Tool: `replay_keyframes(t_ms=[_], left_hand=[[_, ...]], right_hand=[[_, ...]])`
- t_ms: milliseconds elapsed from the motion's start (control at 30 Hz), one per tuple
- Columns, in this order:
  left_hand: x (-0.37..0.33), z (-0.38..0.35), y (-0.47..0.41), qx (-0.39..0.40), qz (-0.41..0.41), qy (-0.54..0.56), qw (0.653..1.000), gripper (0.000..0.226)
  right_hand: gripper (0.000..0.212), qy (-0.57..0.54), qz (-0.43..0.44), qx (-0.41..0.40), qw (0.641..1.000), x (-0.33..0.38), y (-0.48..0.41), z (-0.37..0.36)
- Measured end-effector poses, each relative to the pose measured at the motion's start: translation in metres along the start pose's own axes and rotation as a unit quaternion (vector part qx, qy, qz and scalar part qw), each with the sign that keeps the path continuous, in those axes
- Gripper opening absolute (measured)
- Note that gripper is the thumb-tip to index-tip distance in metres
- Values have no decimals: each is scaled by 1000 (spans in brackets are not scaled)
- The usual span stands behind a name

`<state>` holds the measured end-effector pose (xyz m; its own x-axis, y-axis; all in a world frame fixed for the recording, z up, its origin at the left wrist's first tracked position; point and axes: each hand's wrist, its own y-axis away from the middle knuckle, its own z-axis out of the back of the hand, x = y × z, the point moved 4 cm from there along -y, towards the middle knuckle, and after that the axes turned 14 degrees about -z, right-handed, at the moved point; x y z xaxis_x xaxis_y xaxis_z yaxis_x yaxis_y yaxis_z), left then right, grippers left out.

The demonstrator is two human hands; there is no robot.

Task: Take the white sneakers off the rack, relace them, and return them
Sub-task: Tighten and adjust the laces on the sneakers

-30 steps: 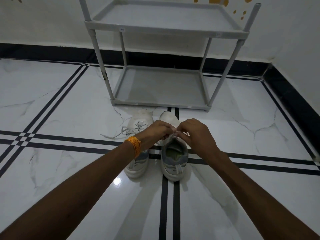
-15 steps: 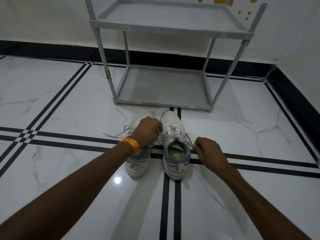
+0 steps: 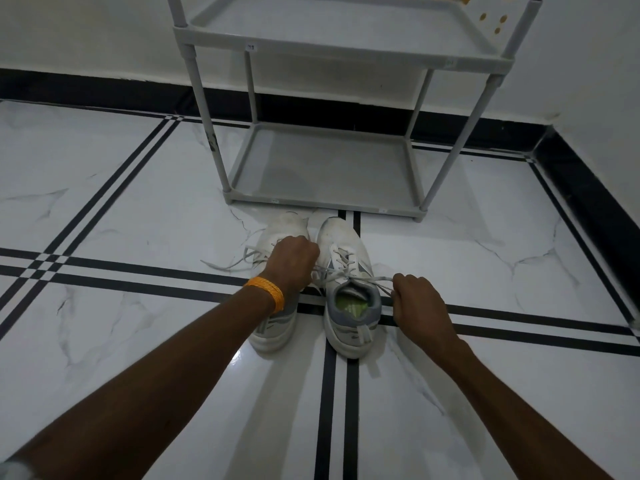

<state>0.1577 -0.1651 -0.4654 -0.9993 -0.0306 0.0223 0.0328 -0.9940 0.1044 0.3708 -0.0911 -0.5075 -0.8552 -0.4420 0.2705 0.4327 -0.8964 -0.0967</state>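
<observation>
Sneakers of white fabric with grey heels (image 3: 348,282) are standing side by side on the glossy white marble floor (image 3: 138,209), just in front of the empty grey plastic two-tier rack (image 3: 325,161). The left hand (image 3: 294,261) and right hand (image 3: 414,296) are each clenching one end of the thin white lace (image 3: 367,279) of the right-hand shoe, drawing it taut sideways. The other shoe's lace is lying slack. Likely the lace is handling limp and a little slippery, so pinching near the ends suits; the shoes seem light, soft-sided, best lifted by their heel collars.

2 hands (image 3: 294,261) pulling lace (image 3: 367,279), sneaker (image 3: 348,289)
</observation>
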Motion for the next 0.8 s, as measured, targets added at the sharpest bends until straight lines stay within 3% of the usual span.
replay_keyframes(t_ms=[267, 400, 567, 667, 733, 800], left_hand=[[3, 0, -1, 3, -7, -5, 1000, 19], [4, -4, 0, -15, -1, 16, 1000, 18], [17, -8, 2, -88, 21, 168, 982, 34], [6, 9, 1, -178, 22, 264, 948, 44], [-15, 12, -6, -157, -14, 310, 938, 42], [-38, 0, -11, -88, -70, 301, 947, 43]], right_hand=[[17, 13, 2, -6, 1000, -3, 2, -9], [17, -8, -10, 28, 1000, -4, 1, -9], [15, -105, -113, 108, 982, -11, 1, 3], [30, -103, -164, 52, 980, -6, 4, 34], [36, -107, -135, -2, 985, 15, 7, 53], [29, -99, -74, 20, 992, 43, 5, 52]])
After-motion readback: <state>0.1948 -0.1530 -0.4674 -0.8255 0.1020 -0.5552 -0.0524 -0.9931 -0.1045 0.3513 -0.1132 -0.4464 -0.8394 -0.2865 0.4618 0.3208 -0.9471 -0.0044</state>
